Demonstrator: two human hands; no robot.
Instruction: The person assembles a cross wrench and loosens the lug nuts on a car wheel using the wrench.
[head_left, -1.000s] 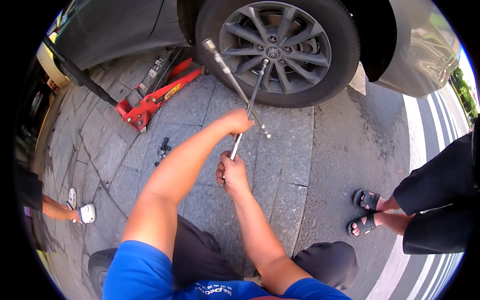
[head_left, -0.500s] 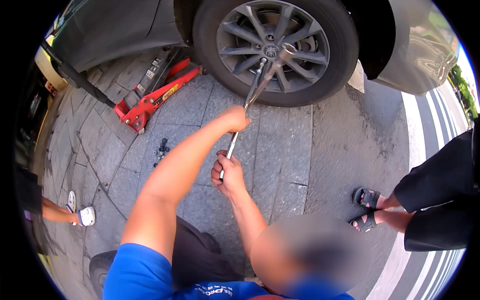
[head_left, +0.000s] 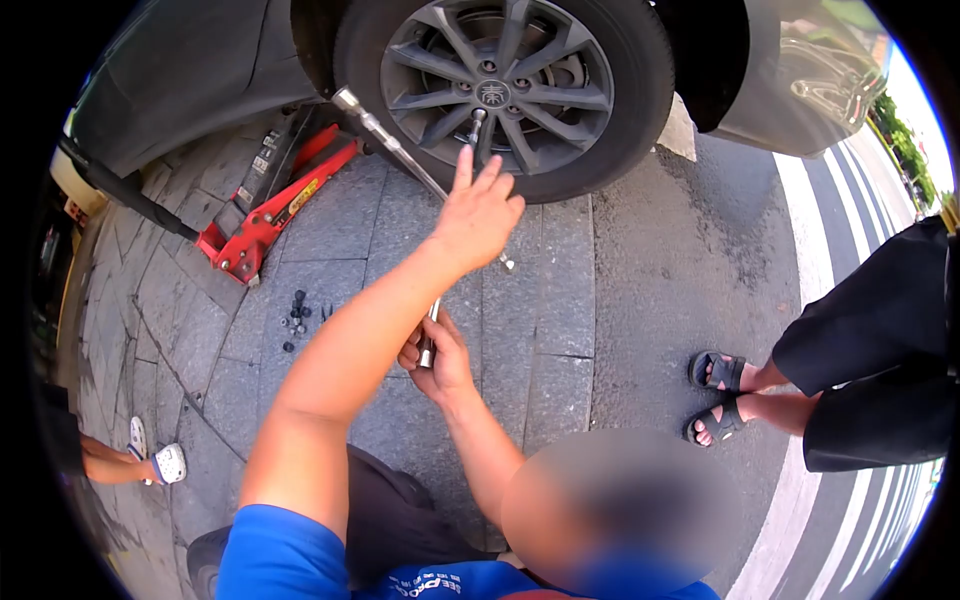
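Observation:
A metal four-way lug wrench spreads in a cross in front of the wheel. One bar runs from a socket at the upper left to a tip at the lower right. The other rises from my right hand to a socket over the wheel's lower spokes; whether that sits on a nut I cannot tell. My right hand is closed around the lower end, by its socket. My left hand is open over the crossing of the bars, fingers spread toward the wheel; it hides the crossing, and contact is unclear.
A red floor jack stands at the car's side, its long handle reaching left. Several dark lug nuts lie on the paving. Someone in black sandals stands at right; another person's white shoes show at left.
The wrench's bars were nearly in line and are now spread into a cross. My left hand has let go of the bars and opened. The view has shifted slightly.

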